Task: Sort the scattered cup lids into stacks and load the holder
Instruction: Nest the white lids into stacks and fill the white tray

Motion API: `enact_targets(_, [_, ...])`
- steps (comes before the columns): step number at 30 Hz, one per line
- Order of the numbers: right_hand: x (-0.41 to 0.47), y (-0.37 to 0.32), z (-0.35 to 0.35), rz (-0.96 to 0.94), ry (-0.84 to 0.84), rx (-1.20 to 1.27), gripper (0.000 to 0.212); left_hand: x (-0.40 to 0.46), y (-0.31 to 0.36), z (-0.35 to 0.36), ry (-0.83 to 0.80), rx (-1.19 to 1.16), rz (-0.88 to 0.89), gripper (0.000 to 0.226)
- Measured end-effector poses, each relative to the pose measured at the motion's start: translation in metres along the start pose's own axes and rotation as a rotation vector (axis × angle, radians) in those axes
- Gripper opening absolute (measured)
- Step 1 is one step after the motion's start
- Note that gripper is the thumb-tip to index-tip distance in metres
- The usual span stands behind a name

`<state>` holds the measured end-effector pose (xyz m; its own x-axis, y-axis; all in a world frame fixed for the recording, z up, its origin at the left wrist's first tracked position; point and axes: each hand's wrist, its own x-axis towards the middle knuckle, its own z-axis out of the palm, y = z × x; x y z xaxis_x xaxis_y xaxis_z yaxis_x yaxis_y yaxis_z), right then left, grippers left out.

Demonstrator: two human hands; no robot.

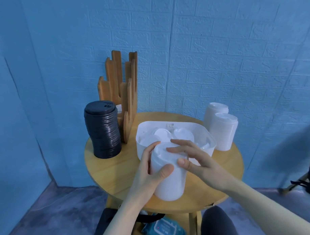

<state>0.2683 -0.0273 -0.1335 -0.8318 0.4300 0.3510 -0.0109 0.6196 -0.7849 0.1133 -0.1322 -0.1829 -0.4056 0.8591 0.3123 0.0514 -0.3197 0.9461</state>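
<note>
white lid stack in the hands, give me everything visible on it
The white lid stack is a tall column of nested lids, translucent white plastic by the look, with fine ridged sides and a round flat-rimmed lid on top. It stands near the front edge of the round wooden table, tilted slightly, just in front of the white bin. The left hand grips its side, thumb across the front; the right hand rests fingers on the top lid, thumb on the side.
</note>
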Motion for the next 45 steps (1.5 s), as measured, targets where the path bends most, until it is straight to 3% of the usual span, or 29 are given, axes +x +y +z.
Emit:
enact_targets(4, [0.025,-0.002,-0.025,0.049,0.220,0.029,0.018,-0.002,0.000,0.000,0.018,0.025,-0.004,0.107])
enact_targets(6, [0.043,0.007,-0.035,0.086,0.266,-0.068,0.016,-0.003,0.001,0.000,0.017,0.029,-0.018,0.107])
enact_targets(11, [0.079,0.040,-0.057,0.235,0.141,-0.517,0.038,-0.004,0.001,0.000,0.026,0.047,-0.036,0.106])
enact_targets(20, [0.121,0.070,-0.062,0.578,0.009,-0.757,0.084,-0.002,-0.007,-0.001,0.062,0.123,-0.053,0.101])
enact_targets(24, [0.120,0.078,-0.057,0.530,0.021,-0.870,0.082,-0.002,-0.007,-0.001,0.053,0.133,-0.070,0.099])
enact_targets(26, [0.117,0.075,-0.061,0.498,0.060,-0.751,0.079,0.000,-0.006,-0.002,0.047,0.132,-0.073,0.096])
enact_targets(29, [0.105,0.053,-0.072,0.302,0.106,-0.408,0.071,0.001,-0.004,-0.002,0.037,0.130,-0.083,0.091])
enact_targets(31, [0.089,0.027,-0.078,0.155,0.012,-0.204,0.067,0.002,-0.004,-0.002,0.032,0.127,-0.085,0.090])
enact_targets(35, [0.060,-0.013,-0.076,-0.032,-0.287,-0.254,0.073,0.002,-0.005,-0.001,0.022,0.108,-0.081,0.096])
enact_targets(41, [0.055,-0.010,-0.055,0.017,-0.534,-0.319,0.079,0.000,-0.005,-0.002,0.012,0.106,-0.097,0.113])
enact_targets(45, [0.057,-0.012,-0.049,0.029,-0.555,-0.347,0.079,-0.001,-0.003,-0.002,0.012,0.100,-0.103,0.116])
